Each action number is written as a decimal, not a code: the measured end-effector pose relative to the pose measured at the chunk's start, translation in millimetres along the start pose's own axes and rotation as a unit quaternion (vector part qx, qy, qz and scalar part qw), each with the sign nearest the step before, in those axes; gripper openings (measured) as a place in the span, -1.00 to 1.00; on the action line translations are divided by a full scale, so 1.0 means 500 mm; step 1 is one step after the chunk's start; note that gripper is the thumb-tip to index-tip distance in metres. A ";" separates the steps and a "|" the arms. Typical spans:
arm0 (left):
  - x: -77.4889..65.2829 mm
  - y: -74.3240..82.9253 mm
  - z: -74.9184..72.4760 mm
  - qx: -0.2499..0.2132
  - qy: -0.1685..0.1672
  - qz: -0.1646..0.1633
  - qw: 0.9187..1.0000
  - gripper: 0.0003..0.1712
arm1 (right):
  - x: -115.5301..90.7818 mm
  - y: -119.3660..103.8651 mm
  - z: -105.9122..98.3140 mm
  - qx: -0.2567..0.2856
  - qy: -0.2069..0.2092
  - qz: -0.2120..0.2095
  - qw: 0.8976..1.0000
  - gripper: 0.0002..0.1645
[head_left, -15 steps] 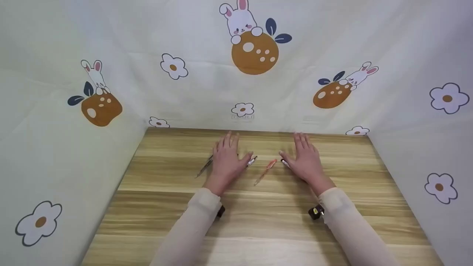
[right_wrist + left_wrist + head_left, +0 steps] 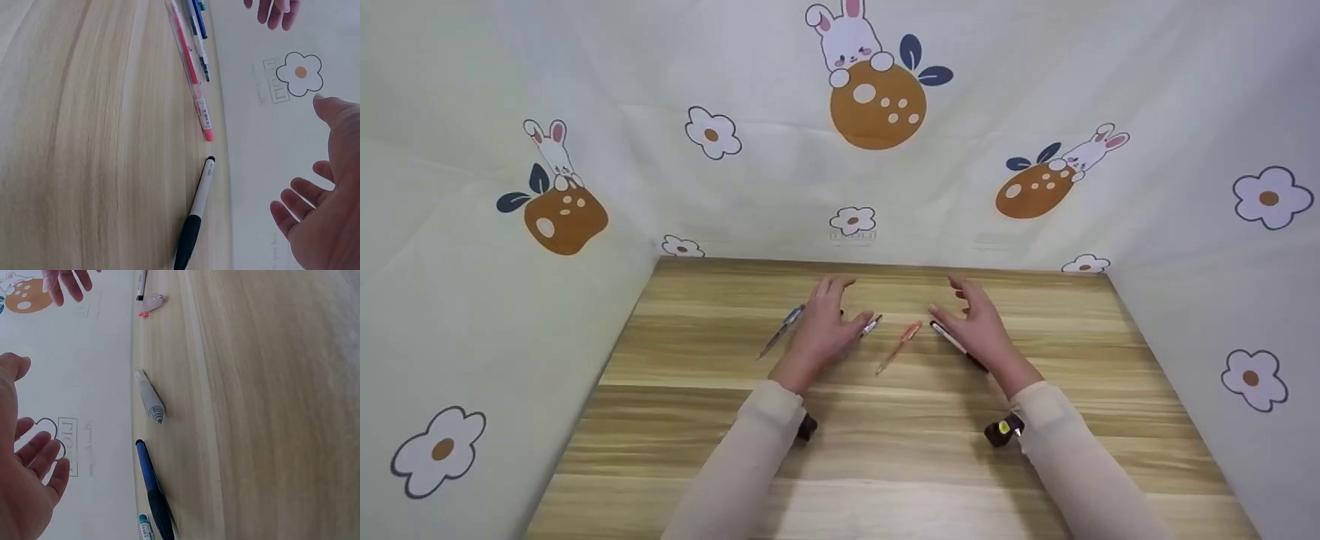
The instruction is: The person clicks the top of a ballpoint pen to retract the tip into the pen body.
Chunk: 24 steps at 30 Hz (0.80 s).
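Observation:
My left hand (image 2: 826,324) hovers over the pens with its fingers loosely bent and nothing in them. Under or beside it lie a blue pen with a dark grip (image 2: 152,481), a white-and-grey pen (image 2: 871,326) and, to its left, a clear pen with a blue end (image 2: 782,331). My right hand (image 2: 979,321) is likewise empty, thumb apart from the bent fingers. Below it a white pen with a black grip (image 2: 197,211) slants across the table, partly covered in the head view. Between both hands lies a clear orange-red pen (image 2: 900,347).
The wooden table (image 2: 885,465) meets a pale cloth wall (image 2: 765,187) printed with rabbits and flowers just beyond my fingertips. Similar cloth walls stand at left and right. Small black cameras (image 2: 1002,430) sit at both wrists.
Both hands' fingers have drawn back from the wall and bent from a straighter, spread pose. More of the left clear pen and of the white-and-black pen now shows. The pens have stayed put.

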<state>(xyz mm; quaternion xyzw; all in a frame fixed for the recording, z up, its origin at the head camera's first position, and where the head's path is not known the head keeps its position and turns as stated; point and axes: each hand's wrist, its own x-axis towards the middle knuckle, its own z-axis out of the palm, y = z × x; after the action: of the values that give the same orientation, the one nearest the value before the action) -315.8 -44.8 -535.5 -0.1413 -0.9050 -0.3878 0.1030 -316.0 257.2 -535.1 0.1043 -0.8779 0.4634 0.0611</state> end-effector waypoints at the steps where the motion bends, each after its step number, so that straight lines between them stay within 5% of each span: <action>1: 0.000 0.000 -0.001 -0.013 -0.002 0.000 1.000 -0.21 | -0.001 0.000 0.001 0.019 -0.003 0.004 1.000 -0.10; 10: -0.005 0.000 -0.005 -0.161 -0.030 -0.020 0.986 -0.32 | -0.007 -0.001 0.003 0.109 -0.007 0.021 0.994 -0.13; 24: -0.009 -0.022 -0.017 -0.193 -0.068 -0.018 0.979 -0.23 | -0.013 0.002 0.020 0.117 -0.008 0.018 0.993 -0.15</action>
<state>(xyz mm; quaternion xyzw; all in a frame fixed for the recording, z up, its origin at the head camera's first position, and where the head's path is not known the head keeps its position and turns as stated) -314.5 -59.1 -538.4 -0.1685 -0.8205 -0.5462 0.0056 -310.3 250.4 -542.9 0.0987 -0.8197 0.5633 0.0336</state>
